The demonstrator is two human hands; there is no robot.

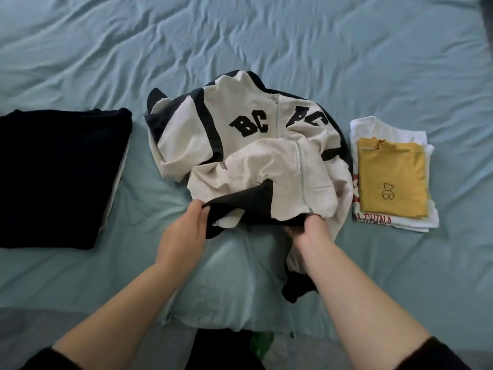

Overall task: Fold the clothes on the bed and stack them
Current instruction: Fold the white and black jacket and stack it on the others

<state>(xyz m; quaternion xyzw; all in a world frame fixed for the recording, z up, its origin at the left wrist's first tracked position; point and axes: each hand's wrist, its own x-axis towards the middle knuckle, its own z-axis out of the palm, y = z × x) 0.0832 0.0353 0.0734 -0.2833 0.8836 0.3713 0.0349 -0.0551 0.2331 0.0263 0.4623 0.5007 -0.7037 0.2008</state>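
Done: we count a folded dark pile [61, 177] at the left of the frame and a yellow shirt [390, 180] folded atop white shirts [373, 126] at the right.
Outstanding: one cream-and-navy zip jacket [248, 145], centre frame, rumpled on the bed [240, 36], not yet folded by our reckoning. Our left hand [184, 231] pinches its dark hem; our right hand [310, 228] curls its fingers round the same hem.
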